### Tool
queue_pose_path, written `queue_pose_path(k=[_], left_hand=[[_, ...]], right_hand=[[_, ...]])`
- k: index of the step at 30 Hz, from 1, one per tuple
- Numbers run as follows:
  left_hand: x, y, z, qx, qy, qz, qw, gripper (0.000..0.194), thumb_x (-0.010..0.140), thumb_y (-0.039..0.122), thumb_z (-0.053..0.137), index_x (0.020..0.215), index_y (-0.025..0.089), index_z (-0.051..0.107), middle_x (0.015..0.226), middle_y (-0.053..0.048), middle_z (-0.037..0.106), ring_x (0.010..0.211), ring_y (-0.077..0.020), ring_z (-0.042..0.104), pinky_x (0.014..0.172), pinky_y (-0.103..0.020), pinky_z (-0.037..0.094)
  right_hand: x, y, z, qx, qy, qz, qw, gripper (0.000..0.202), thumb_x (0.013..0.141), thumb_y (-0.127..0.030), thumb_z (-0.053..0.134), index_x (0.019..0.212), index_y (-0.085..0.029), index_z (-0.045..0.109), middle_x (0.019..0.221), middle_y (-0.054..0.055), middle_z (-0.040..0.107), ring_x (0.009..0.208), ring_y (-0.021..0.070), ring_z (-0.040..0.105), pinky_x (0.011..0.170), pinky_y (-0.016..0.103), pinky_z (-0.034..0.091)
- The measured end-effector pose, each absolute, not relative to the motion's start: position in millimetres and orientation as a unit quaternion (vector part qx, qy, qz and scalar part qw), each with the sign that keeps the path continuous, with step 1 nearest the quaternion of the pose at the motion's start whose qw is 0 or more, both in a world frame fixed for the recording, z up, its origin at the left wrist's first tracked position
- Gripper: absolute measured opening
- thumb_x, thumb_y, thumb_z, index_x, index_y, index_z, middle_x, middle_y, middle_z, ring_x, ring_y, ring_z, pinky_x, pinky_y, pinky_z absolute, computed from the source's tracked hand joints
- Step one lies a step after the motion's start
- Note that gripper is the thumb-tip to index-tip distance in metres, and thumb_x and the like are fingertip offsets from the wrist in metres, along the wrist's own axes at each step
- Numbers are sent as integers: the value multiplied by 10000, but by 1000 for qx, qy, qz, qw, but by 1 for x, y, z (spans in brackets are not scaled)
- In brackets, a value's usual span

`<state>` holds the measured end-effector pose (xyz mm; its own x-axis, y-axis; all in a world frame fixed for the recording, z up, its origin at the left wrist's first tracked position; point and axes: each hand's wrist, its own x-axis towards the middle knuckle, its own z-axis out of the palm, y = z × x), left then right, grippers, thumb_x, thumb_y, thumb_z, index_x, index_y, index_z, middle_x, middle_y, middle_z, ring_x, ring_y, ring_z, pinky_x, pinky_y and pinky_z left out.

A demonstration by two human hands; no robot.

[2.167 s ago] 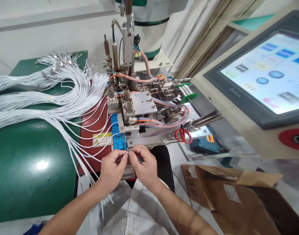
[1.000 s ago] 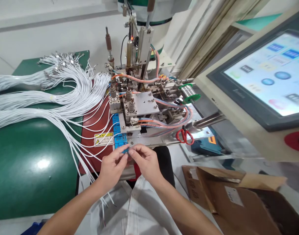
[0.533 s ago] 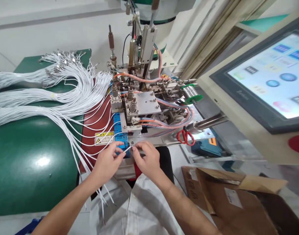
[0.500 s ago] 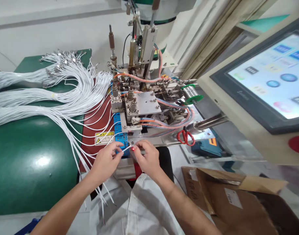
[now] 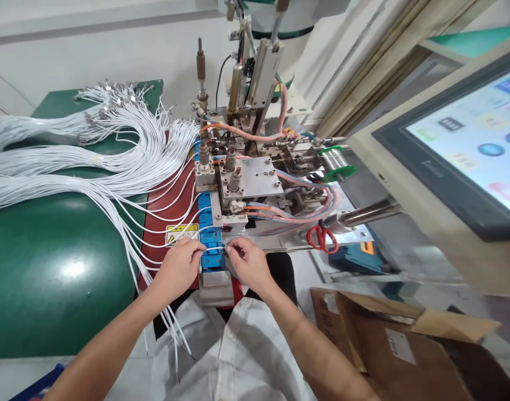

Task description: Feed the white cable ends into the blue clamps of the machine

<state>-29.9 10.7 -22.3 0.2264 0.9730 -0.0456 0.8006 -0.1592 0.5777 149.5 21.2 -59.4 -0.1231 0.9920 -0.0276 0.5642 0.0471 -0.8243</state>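
My left hand [image 5: 180, 267] pinches a white cable [image 5: 213, 248] between thumb and fingertips. The cable lies across a row of blue fixture blocks [image 5: 213, 260] along the machine's near left side. At the cable's far tip, my right hand [image 5: 249, 266] is closed, thumb and index finger together at a small dark end piece too small to make out. Other white cables run from a large bundle [image 5: 66, 159] on the left over the red-brown surface [image 5: 171, 203] into the blue blocks farther up the row.
The machine's metal plate [image 5: 255, 177] and air hoses stand just beyond my hands. Red-handled scissors [image 5: 321, 239] and a green solder-wire spool [image 5: 337, 164] are to the right, below a touch screen [image 5: 467, 139]. An open cardboard box [image 5: 422, 356] sits at lower right; a green table [image 5: 62, 278] lies left.
The cable, slanted above the blocks before, now lies level across one. Both hands have come to the block with it, and the red light spot by my right fingertips no longer shows.
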Motion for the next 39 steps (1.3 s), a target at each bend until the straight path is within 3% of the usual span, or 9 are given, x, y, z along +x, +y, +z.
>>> queue_pose_path(k=[6,13,19,26,34,39], left_hand=[[-31,12,-23,749,588,168,255,193,797,117,462,826,195,636,837,-33,643,808,-179,591,757,-317,465],[-32,12,-23,751,586,172,252,191,807,130,461,832,188,641,826,-40,642,802,-180,592,777,-329,469],[-29,11,-20,759,580,172,241,204,806,105,452,837,183,637,820,-48,643,796,-179,596,779,-334,476],[-27,4,-24,779,584,145,177,239,827,101,420,910,181,629,860,-54,628,819,-172,585,779,-317,475],[-24,1,-18,830,546,103,46,250,842,88,415,873,169,650,800,-59,645,761,-204,549,729,-348,461],[-33,-6,-13,851,511,113,48,269,868,132,409,1084,125,568,1042,-97,619,936,-221,541,855,-363,429]], right_hand=[[155,26,-60,-566,-680,374,280,142,793,-243,459,687,-193,538,684,5,583,621,141,522,579,239,382],[148,33,-70,-540,-742,268,293,332,888,-355,320,622,-206,450,591,0,491,589,143,477,566,240,333],[137,28,-80,-562,-664,330,366,341,864,-337,337,546,-214,325,497,-44,357,472,112,357,478,228,286],[133,26,-83,-576,-636,345,382,344,855,-330,338,535,-215,285,491,-55,309,473,101,334,459,215,290],[140,27,-80,-574,-634,360,372,343,848,-362,396,548,-196,403,506,-45,397,500,104,402,492,216,314],[151,27,-77,-599,-557,381,432,339,863,-413,382,680,-176,541,601,-9,548,586,129,513,573,236,384]])
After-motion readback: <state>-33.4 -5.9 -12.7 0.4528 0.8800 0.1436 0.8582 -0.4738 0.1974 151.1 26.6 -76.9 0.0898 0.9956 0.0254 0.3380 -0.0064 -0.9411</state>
